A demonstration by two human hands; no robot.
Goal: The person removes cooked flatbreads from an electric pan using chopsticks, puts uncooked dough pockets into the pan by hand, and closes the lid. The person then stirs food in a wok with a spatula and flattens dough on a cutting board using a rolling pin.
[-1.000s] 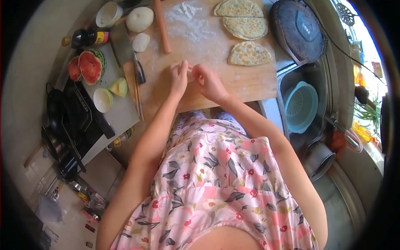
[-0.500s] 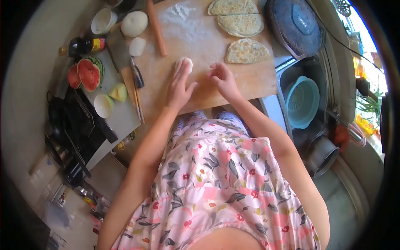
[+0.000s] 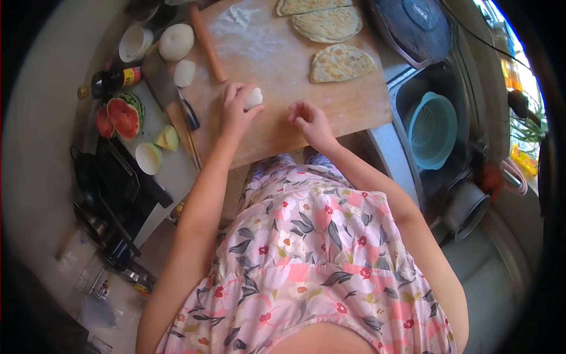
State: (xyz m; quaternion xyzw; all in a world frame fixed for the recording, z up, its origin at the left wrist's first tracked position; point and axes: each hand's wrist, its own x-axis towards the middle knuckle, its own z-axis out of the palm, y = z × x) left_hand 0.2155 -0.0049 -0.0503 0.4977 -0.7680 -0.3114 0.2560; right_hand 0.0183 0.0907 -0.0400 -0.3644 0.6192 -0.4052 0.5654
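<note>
A small white piece of dough (image 3: 253, 99) rests on the wooden board. My left hand (image 3: 235, 111) curls around its left side, fingers at the far edge and thumb at the near edge. To the right, my right hand (image 3: 312, 125) hovers over the board's near part, apart from the dough. Its fingers are bent in toward the thumb, and nothing shows between them. Just beyond my left hand lies the wooden rolling pin (image 3: 207, 42). A flattish piece of dough (image 3: 184, 74) and a larger dough ball (image 3: 176, 42) sit left of the pin.
Half-round browned flatbreads (image 3: 343, 63) lie at the board's right, flour (image 3: 244, 26) at its far side. Along the left are a cleaver (image 3: 158, 79), a cut watermelon (image 3: 125, 118), a sauce bottle (image 3: 115, 81) and bowls. A sink holds a blue basin (image 3: 433, 131); a dark pan (image 3: 413, 26) stands behind.
My left hand has slid left off the top of the dough piece to its side. My right hand's fingers have curled in more. The view has turned slightly.
</note>
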